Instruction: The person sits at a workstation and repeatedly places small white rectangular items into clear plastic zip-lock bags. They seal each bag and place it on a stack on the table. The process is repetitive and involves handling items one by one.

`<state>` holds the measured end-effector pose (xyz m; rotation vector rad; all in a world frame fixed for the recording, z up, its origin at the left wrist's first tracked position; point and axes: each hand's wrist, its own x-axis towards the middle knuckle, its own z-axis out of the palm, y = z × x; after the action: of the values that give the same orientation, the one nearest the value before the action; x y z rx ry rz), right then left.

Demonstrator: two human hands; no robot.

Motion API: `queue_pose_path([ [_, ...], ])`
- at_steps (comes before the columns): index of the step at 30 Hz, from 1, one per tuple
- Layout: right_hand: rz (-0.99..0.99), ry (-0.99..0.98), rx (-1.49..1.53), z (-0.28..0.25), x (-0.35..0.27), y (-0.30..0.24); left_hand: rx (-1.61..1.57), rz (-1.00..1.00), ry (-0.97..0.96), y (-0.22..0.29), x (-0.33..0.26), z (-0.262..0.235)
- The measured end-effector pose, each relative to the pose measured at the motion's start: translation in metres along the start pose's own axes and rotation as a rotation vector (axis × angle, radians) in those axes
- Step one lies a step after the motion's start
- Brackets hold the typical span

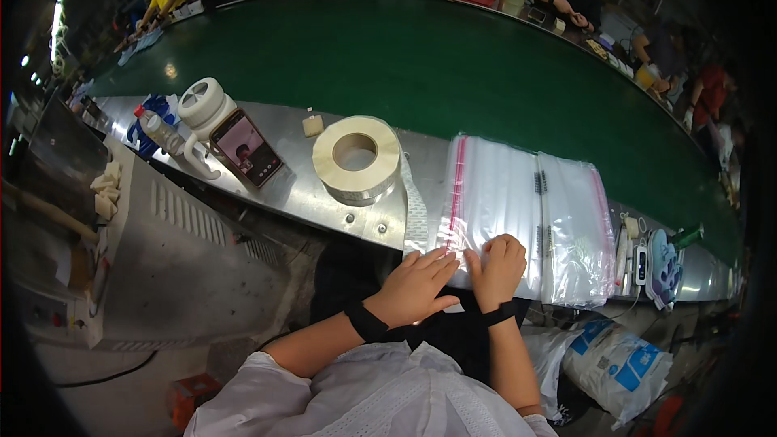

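Obs.: seated at a stainless steel ledge point(307, 194) running beside a green conveyor belt point(453, 65)

Left hand point(417, 283): flat, fingers extended and together, palm down at the near left corner of a stack of clear zip bags point(494, 202) with a pink-red seal strip. Not clamped on anything; it presses the stack edge, as far as the view tells

Right hand point(498, 267): fingers curled under, knuckles up, resting on the near edge of the same stack, just beside the left hand. Whether a single bag is pinched between thumb and fingers is hidden; cannot tell

Position of work: the bag stack lies on the ledge, near end overhanging toward the lap. A second stack of zip bags point(576, 235) overlaps its right side. A large roll of white labels point(356, 158) stands just left, its backing strip point(415, 210) trailing down to the left edge of the bags, touching or nearly so

Step, as judged: separating or steadying the top bag at its near edge, probably for labelling. Early in the pile; it looks thick

Next move would call for: one label peeled from the strip, the bag held flat by the left hand, placement square to the edge without wrinkling the film

Also there: phone point(247, 154) propped against tape rolls point(204, 105), pens and small tools point(647, 259) at right, co-workers across the belt
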<state>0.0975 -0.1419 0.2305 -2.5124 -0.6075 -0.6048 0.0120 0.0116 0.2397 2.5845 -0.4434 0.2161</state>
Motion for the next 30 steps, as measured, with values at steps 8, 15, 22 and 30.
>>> queue_pose_path([
  [8, 0.499, -0.034, 0.713, -0.006, -0.005, 0.044, -0.073, -0.119, -0.156, 0.001, 0.019, -0.022],
  [15, 0.584, -0.178, 0.889, -0.023, -0.002, 0.035, -1.83, -0.77, -0.182, -0.024, 0.126, 0.012],
  [22, 0.228, -0.121, 0.831, -0.045, 0.017, 0.041, -1.239, -0.674, -0.17, -0.015, 0.146, 0.04],
  [30, -0.119, -0.215, 0.315, -0.046, -0.003, 0.016, -1.851, -0.802, -0.272, 0.0, 0.113, 0.015],
])
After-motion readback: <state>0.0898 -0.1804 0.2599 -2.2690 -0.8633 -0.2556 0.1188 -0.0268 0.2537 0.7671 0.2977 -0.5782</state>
